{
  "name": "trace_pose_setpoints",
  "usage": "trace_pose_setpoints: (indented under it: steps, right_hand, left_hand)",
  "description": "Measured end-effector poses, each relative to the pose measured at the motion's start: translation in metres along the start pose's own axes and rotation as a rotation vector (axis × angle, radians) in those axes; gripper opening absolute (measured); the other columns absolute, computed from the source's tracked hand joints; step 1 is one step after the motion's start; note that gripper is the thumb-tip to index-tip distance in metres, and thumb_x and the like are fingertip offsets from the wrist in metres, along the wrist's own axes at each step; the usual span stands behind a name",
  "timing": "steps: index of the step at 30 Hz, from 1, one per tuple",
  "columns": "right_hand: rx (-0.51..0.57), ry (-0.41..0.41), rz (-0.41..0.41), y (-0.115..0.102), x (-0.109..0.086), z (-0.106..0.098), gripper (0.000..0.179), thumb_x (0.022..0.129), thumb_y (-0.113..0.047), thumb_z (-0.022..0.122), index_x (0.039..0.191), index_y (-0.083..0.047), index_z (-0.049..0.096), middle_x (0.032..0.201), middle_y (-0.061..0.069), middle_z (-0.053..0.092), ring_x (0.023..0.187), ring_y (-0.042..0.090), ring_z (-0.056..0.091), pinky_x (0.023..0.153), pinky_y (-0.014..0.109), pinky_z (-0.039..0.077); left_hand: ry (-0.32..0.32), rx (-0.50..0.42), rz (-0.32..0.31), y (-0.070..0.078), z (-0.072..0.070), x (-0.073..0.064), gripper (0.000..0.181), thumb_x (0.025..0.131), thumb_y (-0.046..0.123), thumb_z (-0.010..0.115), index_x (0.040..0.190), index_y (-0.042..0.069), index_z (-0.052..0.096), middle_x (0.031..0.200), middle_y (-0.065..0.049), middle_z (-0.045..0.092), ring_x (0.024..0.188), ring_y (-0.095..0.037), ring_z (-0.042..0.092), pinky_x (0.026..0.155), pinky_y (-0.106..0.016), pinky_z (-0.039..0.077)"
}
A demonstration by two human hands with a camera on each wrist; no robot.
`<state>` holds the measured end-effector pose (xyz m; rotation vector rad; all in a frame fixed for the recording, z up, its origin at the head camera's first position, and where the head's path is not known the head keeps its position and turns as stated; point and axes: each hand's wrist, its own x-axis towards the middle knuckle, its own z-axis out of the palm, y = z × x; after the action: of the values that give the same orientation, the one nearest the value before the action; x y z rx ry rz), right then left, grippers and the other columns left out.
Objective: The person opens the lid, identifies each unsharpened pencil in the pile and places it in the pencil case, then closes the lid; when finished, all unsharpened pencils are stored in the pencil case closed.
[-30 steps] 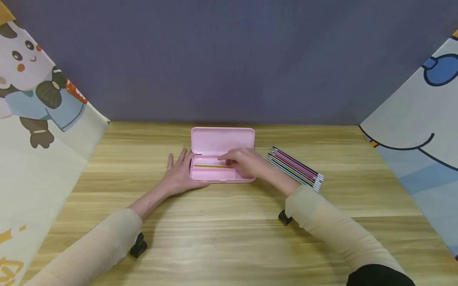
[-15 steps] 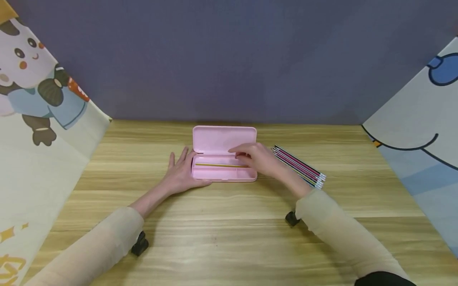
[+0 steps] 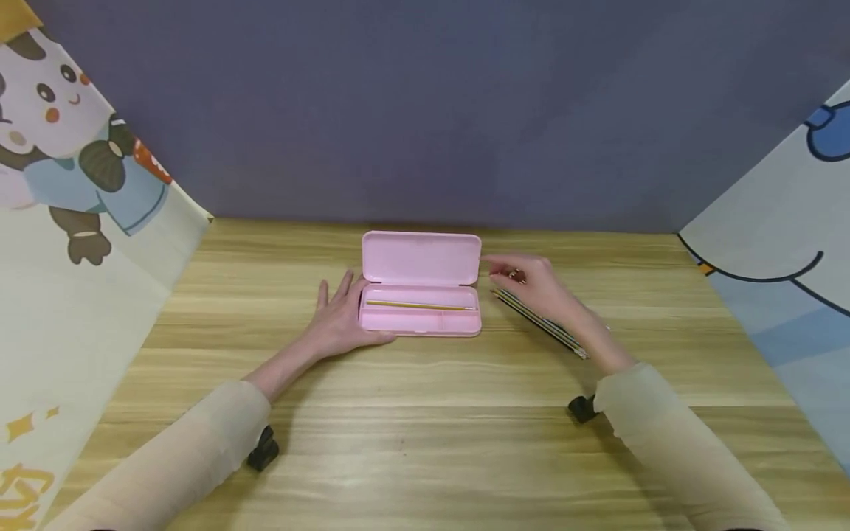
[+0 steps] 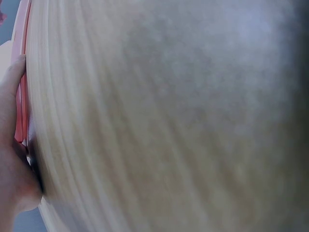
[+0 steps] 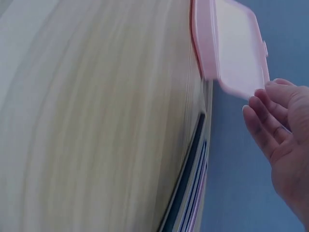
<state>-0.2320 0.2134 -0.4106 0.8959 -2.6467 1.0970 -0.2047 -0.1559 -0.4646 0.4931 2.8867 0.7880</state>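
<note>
A pink pencil case (image 3: 401,321) lies on the table with its lid (image 3: 421,258) raised at the back. One yellow pencil (image 3: 418,304) rests lengthwise in its long rear compartment. My left hand (image 3: 335,321) rests against the case's left end, fingers spread and straight, thumb (image 4: 14,77) along the front side. To the right of the case my right hand (image 3: 538,287) hovers over a bundle of pencils (image 3: 538,322), its fingers loosely bent with nothing between them. That hand and wrist hide part of the bundle. In the right wrist view, its fingertips overlap the lid's corner.
The wooden table (image 3: 405,428) ends at a dark blue-grey panel (image 3: 438,110) behind the case. Cartoon-printed panels stand at the left (image 3: 99,184) and right (image 3: 783,236). Dividers (image 3: 443,319) split the front of the case.
My right hand has withdrawn from inside the case, leaving the yellow pencil there, and has moved right over the pencil bundle. The left hand has stayed at the case's left end.
</note>
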Motion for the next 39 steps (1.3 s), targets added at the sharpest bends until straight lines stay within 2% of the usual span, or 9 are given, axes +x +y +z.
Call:
trace_pose_setpoints:
  steps: [8,12,18,24,27,32,35,39]
  right_hand:
    - [-0.061,0.027,0.072,0.022,-0.023,-0.026,0.044,0.096,-0.005,0.070,0.139,-0.012,0.064,0.108,0.015,0.076,0.094,0.020,0.069,0.074,0.022,0.060]
    - [-0.069,0.028,0.076,0.034,-0.031,-0.035,0.047,0.095,-0.003,0.070,0.141,-0.011,0.063,0.110,0.018,0.074,0.093,0.021,0.068,0.075,0.022,0.059]
    - [-0.055,0.004,0.089,0.051,-0.045,-0.051,0.054,0.094,0.000,0.070,0.146,-0.011,0.058,0.116,0.023,0.072,0.093,0.018,0.067,0.078,0.017,0.057]
    - [-0.049,-0.050,0.154,0.061,-0.054,-0.062,0.059,0.096,-0.005,0.070,0.151,-0.018,0.053,0.123,0.020,0.070,0.097,0.013,0.066,0.082,0.017,0.056]
    - [-0.049,-0.087,0.207,0.063,-0.057,-0.066,0.058,0.097,-0.009,0.070,0.152,-0.019,0.052,0.126,0.019,0.069,0.101,0.016,0.067,0.083,0.018,0.056]
    - [-0.053,-0.141,0.259,0.066,-0.062,-0.070,0.058,0.097,-0.009,0.071,0.151,-0.013,0.052,0.127,0.018,0.069,0.106,0.028,0.068,0.083,0.018,0.056]
    - [-0.050,-0.178,0.229,0.068,-0.063,-0.072,0.059,0.095,-0.007,0.072,0.150,-0.005,0.051,0.125,0.021,0.070,0.106,0.036,0.069,0.083,0.019,0.057]
    - [-0.061,-0.220,0.210,0.071,-0.064,-0.074,0.057,0.094,-0.006,0.073,0.147,-0.002,0.054,0.122,0.022,0.072,0.105,0.037,0.070,0.083,0.023,0.058]
  left_hand:
    - [0.006,-0.019,0.006,0.001,0.000,0.001,0.108,0.071,0.067,0.081,0.151,0.013,0.036,0.169,-0.023,0.025,0.163,-0.037,0.007,0.127,-0.066,-0.011]
    - [0.005,-0.019,0.001,0.000,-0.002,-0.001,0.108,0.071,0.067,0.082,0.152,0.013,0.035,0.170,-0.022,0.023,0.163,-0.038,0.007,0.126,-0.067,-0.011]
    - [-0.009,0.010,-0.006,0.001,-0.003,-0.001,0.109,0.071,0.068,0.082,0.152,0.013,0.035,0.169,-0.021,0.026,0.163,-0.035,0.006,0.127,-0.066,-0.011]
    - [-0.015,0.015,-0.010,0.004,-0.003,0.000,0.110,0.071,0.067,0.082,0.153,0.012,0.033,0.169,-0.021,0.027,0.163,-0.034,0.006,0.128,-0.064,-0.011]
    - [-0.014,0.013,-0.013,0.004,-0.002,0.001,0.110,0.071,0.067,0.082,0.153,0.012,0.033,0.169,-0.022,0.026,0.163,-0.035,0.006,0.127,-0.065,-0.011]
    - [-0.017,0.003,-0.012,0.004,-0.002,0.001,0.110,0.072,0.067,0.082,0.154,0.013,0.033,0.170,-0.022,0.022,0.163,-0.035,0.006,0.128,-0.064,-0.012]
    - [-0.017,0.002,-0.013,0.004,-0.002,0.001,0.109,0.072,0.066,0.082,0.154,0.014,0.032,0.171,-0.021,0.021,0.163,-0.035,0.006,0.128,-0.064,-0.012]
    - [-0.016,0.002,-0.013,0.003,-0.002,0.001,0.110,0.072,0.066,0.082,0.154,0.014,0.032,0.171,-0.021,0.021,0.163,-0.035,0.006,0.128,-0.064,-0.012]
